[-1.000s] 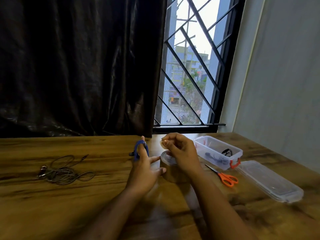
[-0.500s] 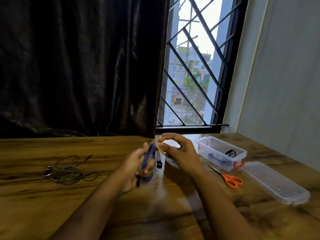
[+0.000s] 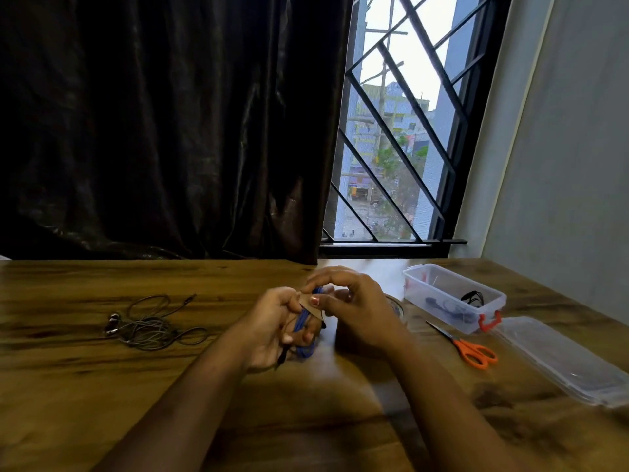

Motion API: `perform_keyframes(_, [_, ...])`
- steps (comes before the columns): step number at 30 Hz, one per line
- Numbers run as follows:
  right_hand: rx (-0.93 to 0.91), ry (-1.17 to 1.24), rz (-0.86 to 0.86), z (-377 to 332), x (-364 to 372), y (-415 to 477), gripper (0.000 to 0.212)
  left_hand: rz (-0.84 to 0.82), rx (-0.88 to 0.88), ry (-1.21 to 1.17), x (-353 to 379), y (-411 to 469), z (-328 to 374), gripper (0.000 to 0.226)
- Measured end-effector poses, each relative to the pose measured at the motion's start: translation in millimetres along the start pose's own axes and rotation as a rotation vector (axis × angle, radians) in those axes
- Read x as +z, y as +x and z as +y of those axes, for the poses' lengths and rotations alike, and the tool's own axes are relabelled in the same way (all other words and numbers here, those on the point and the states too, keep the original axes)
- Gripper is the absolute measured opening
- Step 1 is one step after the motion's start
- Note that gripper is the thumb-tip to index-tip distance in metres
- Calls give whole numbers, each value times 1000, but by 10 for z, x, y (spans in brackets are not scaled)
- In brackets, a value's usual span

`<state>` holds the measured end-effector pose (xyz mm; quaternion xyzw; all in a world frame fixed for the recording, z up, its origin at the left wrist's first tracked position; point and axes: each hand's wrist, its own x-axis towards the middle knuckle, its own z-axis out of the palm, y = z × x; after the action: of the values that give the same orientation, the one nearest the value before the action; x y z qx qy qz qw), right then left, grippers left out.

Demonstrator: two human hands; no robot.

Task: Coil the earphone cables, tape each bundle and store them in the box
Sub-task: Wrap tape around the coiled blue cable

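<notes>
While working just above the surface [image 3: 102, 386], grips the blue earphone coil [image 3: 302, 333] in the left hand [image 3: 272, 328], fingers curled round its loops. Pinches a strip of brown tape [image 3: 310, 304] against the coil's top with the right hand [image 3: 357, 308]. Behind the right hand, partly hidden, a tape roll [image 3: 395, 306]; further right, the open box [image 3: 442, 284] with dark cables [image 3: 471, 297] inside, orange scissors [image 3: 474, 350] and the lid [image 3: 558, 362]. Well left of the hands, a loose grey earphone tangle [image 3: 149, 327].

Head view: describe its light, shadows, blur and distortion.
Head view: daylight from the window, sky overexposed; curtain nearly black; left hand gripping the blue cable bundle and right hand pinching the tape piece look slightly soft; soft forearm shadows on the table; wide lens slants the wall.
</notes>
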<state>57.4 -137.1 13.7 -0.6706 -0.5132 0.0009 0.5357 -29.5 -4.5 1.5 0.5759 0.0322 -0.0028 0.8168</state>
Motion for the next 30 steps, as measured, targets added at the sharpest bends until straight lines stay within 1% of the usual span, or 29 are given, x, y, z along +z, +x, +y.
perform_keyframes(2, [0,-42,-37,2,-6,3,12,-28,-26,12,-25,7,4,44])
perform_keyframes(5, [-1,-90,-85,5,-18,-1,13,-56,-59,1,-42,11,16,56])
perform_keyframes(7, [-6,-127,-89,-1,-27,-4,14,-61,-50,6,-41,12,19,64])
perform_keyframes(9, [1,-125,-83,-16,-34,-4,15,-80,-42,-6,-24,4,28,66])
perform_keyframes(13, [-1,-166,-98,-29,-47,-7,18,-110,-59,-40,-9,-12,30,60])
perform_keyframes(19, [36,-185,-140,-37,-82,-6,22,-138,-81,-102,-1,-20,33,32])
perform_keyframes(21, [36,-200,-149,-47,-86,-8,25,-143,-93,-124,2,-28,36,26])
perform_keyframes(23, [35,-184,-153,-67,-86,-15,33,-134,-91,-126,-4,-36,35,26])
perform_keyframes(25, [34,-152,-149,-92,-77,-23,46,-114,-86,-117,-18,-43,32,33])
perform_keyframes(26, [22,-151,-138,-101,-66,-24,49,-107,-83,-113,-25,-48,33,38])
perform_keyframes(27, [5,-149,-124,-103,-54,-27,47,-104,-79,-111,-31,-56,34,41])
perform_keyframes(30, [-32,-153,-87,-89,-35,-25,26,-107,-59,-97,-5,-77,51,44])
